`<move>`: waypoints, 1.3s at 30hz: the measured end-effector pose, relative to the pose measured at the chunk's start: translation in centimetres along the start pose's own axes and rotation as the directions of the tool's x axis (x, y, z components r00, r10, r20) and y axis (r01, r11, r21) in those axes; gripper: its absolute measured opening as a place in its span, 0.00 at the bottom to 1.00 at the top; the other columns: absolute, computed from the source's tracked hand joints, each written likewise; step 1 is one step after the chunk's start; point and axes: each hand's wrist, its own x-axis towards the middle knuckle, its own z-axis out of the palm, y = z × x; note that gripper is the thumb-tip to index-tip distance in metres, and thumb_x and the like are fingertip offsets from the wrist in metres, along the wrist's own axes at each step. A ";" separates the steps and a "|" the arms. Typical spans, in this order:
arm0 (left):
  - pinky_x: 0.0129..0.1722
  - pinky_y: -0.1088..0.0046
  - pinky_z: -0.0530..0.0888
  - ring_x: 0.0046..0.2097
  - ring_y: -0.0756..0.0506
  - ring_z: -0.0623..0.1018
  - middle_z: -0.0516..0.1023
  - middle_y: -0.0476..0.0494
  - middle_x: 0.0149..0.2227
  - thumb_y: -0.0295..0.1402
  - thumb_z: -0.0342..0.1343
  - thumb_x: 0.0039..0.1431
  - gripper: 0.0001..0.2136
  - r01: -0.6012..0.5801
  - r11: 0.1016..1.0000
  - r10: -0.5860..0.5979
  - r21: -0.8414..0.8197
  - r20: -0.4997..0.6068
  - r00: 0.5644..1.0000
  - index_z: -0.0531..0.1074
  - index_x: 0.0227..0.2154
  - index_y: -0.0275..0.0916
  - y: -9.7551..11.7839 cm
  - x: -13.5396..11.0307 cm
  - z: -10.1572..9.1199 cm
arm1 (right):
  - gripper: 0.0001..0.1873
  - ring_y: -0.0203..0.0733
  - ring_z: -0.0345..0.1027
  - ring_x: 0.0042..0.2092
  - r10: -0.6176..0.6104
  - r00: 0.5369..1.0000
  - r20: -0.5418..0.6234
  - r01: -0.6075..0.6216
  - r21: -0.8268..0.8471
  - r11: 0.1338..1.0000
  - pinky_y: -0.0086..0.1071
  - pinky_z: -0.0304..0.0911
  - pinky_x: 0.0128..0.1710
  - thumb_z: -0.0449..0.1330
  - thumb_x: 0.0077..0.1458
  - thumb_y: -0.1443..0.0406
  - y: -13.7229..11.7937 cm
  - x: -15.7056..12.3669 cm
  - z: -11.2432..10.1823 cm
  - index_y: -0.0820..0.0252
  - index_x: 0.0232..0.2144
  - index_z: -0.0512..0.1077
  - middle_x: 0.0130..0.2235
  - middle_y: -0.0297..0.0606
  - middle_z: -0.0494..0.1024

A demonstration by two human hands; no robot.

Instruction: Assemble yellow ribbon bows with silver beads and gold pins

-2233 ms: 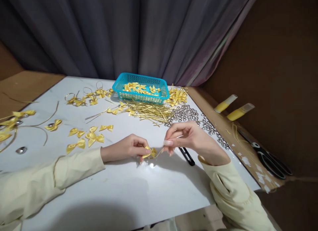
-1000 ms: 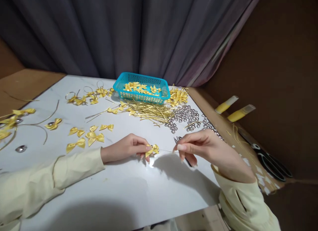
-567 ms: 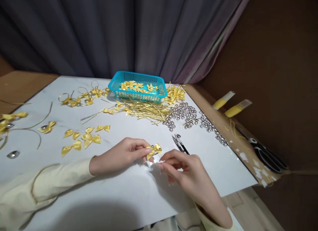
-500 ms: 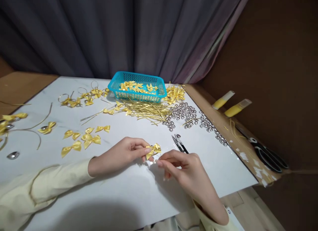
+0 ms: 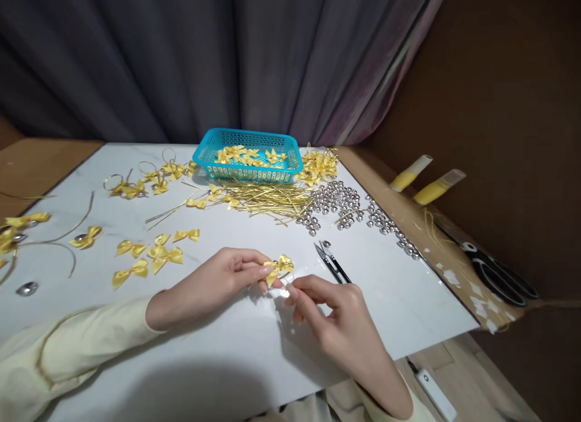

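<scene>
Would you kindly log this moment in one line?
Left hand: holding yellow bow | Right hand: close to bow, grip unclear | Snips: just beyond right hand | Blue basket: contains loose bows

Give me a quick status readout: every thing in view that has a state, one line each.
Left hand: pinching the held bow
Right hand: fingertips together beside the bow, apparently on a thin strand
Held bow: tied, off the table
Snips: lying down, blades apart
Scissors: lying down, blades too dark to judge
Blue basket: upright, partly filled
Gold ties: loosely piled
Silver beads: scattered
Curtain: hanging in folds
</scene>
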 end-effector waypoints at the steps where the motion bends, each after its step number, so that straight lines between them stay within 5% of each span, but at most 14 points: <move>1: 0.38 0.71 0.66 0.34 0.46 0.72 0.76 0.46 0.30 0.41 0.51 0.58 0.13 0.000 1.000 0.000 0.002 -0.002 1.000 0.74 0.30 0.36 0.0 0.0 0.0 | 0.14 0.37 0.67 0.22 -0.005 1.000 -0.001 0.005 -0.011 1.000 0.26 0.55 0.18 0.52 0.58 0.62 0.0 0.0 0.0 0.61 0.28 0.75 0.19 0.35 0.74; 18: 0.37 0.72 0.67 0.35 0.46 0.73 0.75 0.48 0.29 0.42 0.50 0.58 0.13 -0.013 1.000 0.015 0.028 -0.059 0.998 0.73 0.32 0.37 -0.3 -0.5 0.5 | 0.14 0.34 0.65 0.21 -0.023 1.000 0.011 0.023 0.003 1.000 0.24 0.54 0.19 0.50 0.58 0.67 0.0 -0.1 0.4 0.62 0.25 0.73 0.18 0.34 0.72; 39: 0.34 0.78 0.69 0.34 0.48 0.74 0.77 0.48 0.31 0.41 0.51 0.59 0.12 -0.080 0.997 0.082 0.017 -0.214 0.973 0.74 0.33 0.38 0.2 -1.5 1.5 | 0.13 0.29 0.59 0.18 -0.163 0.977 -0.136 0.178 0.102 0.979 0.22 0.56 0.21 0.50 0.60 0.68 0.4 0.0 2.0 0.64 0.25 0.69 0.16 0.28 0.65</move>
